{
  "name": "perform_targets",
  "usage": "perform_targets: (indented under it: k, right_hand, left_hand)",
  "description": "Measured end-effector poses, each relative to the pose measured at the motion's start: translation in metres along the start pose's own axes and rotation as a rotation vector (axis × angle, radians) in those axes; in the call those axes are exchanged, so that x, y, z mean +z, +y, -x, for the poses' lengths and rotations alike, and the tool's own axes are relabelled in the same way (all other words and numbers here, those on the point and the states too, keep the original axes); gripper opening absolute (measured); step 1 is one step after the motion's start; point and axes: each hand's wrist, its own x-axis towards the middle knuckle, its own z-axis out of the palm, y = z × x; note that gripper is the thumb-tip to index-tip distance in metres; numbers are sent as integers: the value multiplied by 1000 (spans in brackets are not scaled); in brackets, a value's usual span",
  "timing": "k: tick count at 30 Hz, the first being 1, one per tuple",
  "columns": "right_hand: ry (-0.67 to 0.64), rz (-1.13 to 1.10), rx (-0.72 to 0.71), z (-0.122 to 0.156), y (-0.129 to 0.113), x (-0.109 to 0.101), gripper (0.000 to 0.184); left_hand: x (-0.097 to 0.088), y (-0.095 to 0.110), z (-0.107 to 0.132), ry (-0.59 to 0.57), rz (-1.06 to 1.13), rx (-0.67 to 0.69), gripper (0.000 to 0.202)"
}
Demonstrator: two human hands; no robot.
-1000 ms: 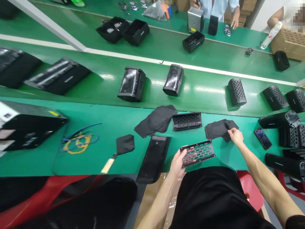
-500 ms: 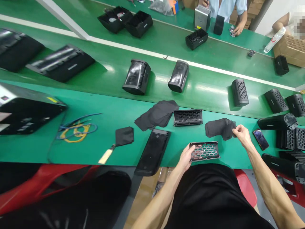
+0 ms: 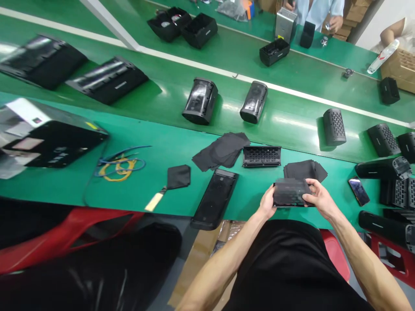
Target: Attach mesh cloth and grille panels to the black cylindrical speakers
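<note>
My left hand (image 3: 268, 202) grips the left end of a black slotted speaker grille (image 3: 281, 204), held just over the bench's front edge. My right hand (image 3: 316, 196) pinches a thin black cloth sheet (image 3: 290, 188), which lies across the grille and covers most of its slots. Behind them rests a fanned pile of black cloth sheets (image 3: 319, 171). Another slotted grille (image 3: 262, 156) sits on the bench to the upper left, beside a larger spread of black sheets (image 3: 223, 151). A long black speaker panel (image 3: 215, 198) lies further left, its near end past the bench edge.
A phone (image 3: 359, 191) lies right of my hands, near stacked black speaker housings (image 3: 382, 168). Blue and yellow cables (image 3: 121, 166) and a black box (image 3: 61, 138) are on the left. Speakers (image 3: 201, 101) stand on the green conveyor (image 3: 292, 123). Co-workers sit across it.
My right hand has brought a black sheet from the pile leftward onto the grille. The grille's slots are now mostly covered. The whole view has shifted slightly.
</note>
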Motion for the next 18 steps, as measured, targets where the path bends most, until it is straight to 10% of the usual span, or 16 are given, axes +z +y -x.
perform_targets:
  k: [7, 18]
  right_hand:
    - [250, 474, -163, -9, 36, -25, 49]
    - [369, -35, -246, 13, 41, -28, 52]
  left_hand:
    - [2, 8, 6, 34, 16, -73, 50]
    - [3, 19, 15, -119, -346, 89, 47]
